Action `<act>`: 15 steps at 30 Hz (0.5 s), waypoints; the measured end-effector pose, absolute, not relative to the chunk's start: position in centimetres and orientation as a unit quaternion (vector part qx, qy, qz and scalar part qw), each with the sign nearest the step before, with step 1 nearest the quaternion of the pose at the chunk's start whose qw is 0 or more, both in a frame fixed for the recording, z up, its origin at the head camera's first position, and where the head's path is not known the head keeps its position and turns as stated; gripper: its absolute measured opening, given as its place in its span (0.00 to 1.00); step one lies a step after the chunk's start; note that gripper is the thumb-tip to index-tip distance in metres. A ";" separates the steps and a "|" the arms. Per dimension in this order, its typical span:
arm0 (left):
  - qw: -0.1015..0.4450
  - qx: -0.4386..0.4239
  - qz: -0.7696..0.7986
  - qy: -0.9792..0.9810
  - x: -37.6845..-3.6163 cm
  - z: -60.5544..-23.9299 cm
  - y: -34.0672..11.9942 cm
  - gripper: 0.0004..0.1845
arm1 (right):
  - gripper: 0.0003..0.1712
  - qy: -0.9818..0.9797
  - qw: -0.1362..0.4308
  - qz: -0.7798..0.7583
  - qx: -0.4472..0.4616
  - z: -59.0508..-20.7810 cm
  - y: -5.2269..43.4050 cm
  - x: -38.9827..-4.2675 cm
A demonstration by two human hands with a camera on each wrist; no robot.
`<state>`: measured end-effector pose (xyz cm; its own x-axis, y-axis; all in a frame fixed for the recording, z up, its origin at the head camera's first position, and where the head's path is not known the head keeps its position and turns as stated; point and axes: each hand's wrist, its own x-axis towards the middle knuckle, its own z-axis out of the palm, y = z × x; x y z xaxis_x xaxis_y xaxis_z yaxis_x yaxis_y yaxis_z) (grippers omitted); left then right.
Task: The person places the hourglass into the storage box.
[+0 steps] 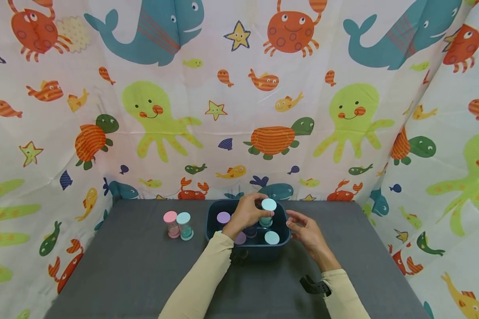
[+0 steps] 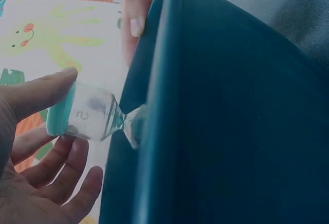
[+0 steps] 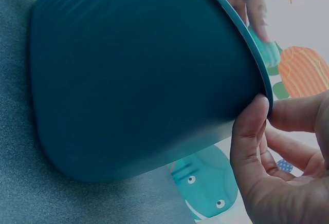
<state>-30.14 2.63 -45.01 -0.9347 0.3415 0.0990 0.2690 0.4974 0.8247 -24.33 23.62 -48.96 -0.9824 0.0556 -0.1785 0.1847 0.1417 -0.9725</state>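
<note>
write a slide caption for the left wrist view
Left hand pinches a teal-capped glass sand timer beside the dark blue plastic bin's wall.

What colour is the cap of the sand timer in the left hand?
Light teal cap, clearest in the head view.
</note>
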 end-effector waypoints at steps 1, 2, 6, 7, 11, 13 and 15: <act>0.040 0.176 0.467 0.866 -30.2 -45.1 2.7 0.26 | 0.24 0.754 0.051 -0.650 0.080 -49.0 23.6 -24.3; 0.041 0.175 0.464 0.867 -30.2 -45.2 2.7 0.26 | 0.24 0.754 0.052 -0.650 0.080 -49.0 23.6 -24.3; 0.046 0.172 0.459 0.870 -30.4 -45.5 2.8 0.26 | 0.23 0.752 0.052 -0.652 0.081 -49.1 23.5 -24.3; 0.046 0.172 0.457 0.872 -30.5 -45.6 2.8 0.26 | 0.23 0.752 0.052 -0.652 0.079 -49.1 23.5 -24.3; 0.046 0.172 0.449 0.876 -30.5 -45.7 2.9 0.26 | 0.24 0.754 0.054 -0.650 0.075 -49.1 23.6 -24.2; 0.047 0.175 0.445 0.877 -30.4 -45.8 2.9 0.27 | 0.23 0.754 0.054 -0.650 0.077 -49.1 23.6 -24.3; 0.047 0.178 0.439 0.880 -30.4 -45.9 2.9 0.27 | 0.24 0.751 0.053 -0.654 0.075 -49.0 23.6 -24.3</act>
